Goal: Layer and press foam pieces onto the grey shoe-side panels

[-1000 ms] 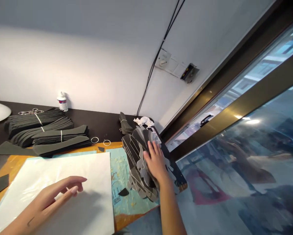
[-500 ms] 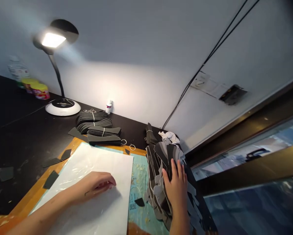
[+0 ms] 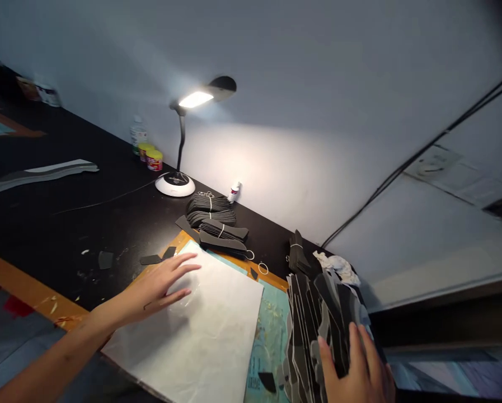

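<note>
My left hand [image 3: 167,288] hovers over the upper left part of a white sheet [image 3: 217,319], fingers spread with nothing in them. My right hand [image 3: 357,369] rests with its fingers apart on a pile of dark grey and light grey cut pieces [image 3: 305,324] at the right. The lower part of that hand runs out of view. Under the white sheet lies a blue-green mat [image 3: 271,319], with a small black scrap [image 3: 267,382] on it beside the pile.
Behind the sheet lie banded bundles of dark strips [image 3: 219,215], and another bundle [image 3: 298,254] stands beyond the pile. A lit desk lamp [image 3: 176,183], a small white bottle [image 3: 234,192], yellow-lidded tubs [image 3: 154,160] and crumpled white tissue [image 3: 338,267] stand along the wall.
The view has turned to the left. My left hand has spread its fingers and moved toward the sheet's upper left. My right hand stays on the pile, now nearer its front.
</note>
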Demonstrator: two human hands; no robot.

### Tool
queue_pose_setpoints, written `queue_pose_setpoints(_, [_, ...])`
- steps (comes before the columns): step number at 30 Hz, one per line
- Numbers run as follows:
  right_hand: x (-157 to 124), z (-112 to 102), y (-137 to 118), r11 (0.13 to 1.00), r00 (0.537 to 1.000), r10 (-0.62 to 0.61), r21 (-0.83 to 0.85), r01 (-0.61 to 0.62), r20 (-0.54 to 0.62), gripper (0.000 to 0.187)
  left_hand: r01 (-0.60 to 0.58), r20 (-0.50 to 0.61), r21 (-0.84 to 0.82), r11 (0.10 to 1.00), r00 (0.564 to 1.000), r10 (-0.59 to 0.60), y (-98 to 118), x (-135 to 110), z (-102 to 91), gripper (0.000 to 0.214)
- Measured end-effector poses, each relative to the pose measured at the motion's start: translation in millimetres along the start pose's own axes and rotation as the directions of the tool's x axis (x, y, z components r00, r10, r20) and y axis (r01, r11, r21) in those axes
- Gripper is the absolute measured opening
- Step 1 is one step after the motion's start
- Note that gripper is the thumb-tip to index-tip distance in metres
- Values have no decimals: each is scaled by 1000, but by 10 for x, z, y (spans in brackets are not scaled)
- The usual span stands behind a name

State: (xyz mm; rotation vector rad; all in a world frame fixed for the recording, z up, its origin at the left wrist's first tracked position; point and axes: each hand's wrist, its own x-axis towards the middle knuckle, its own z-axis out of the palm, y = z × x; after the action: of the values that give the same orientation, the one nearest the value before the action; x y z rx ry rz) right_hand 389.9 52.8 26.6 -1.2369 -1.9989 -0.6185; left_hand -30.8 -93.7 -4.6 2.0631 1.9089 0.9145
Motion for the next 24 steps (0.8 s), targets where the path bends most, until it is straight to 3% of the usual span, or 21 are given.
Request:
queue_pose_setpoints(3, [94, -34, -370, 973, 987, -106, 194, 128, -121, 65, 108, -63, 222, 969, 993, -96, -303, -199, 18, 72])
queue_pose_setpoints(6, [83, 4, -723, 923, 978, -209, 330, 197, 1, 59, 207, 24, 293, 933, 974, -223, -446, -345, 101, 86])
queue_pose_setpoints(9, [-13, 113, -938, 866, 940, -325, 433, 251, 104, 49, 232, 78, 312, 921, 960, -268, -466, -402, 177, 90])
queue_pose_setpoints(13, [-148, 258, -1044, 790, 884, -439, 539, 293, 162, 39, 229, 61, 330, 916, 963, -263, -529, -360, 149, 92])
queue_pose_setpoints(17, [-234, 372, -1074, 706, 824, -532, 638, 307, 192, 38, 247, 101, 331, 911, 950, -294, -710, -305, 39, 78])
queue_pose_setpoints(21, [-276, 478, -1053, 675, 846, -506, 688, 267, 168, 33, 290, 49, 362, 886, 943, -328, -839, -303, -68, 73])
queue_pose_setpoints(24, [-274, 550, -1021, 660, 872, -472, 708, 251, 130, 29, 279, -21, 363, 889, 956, -292, -894, -283, -255, 72])
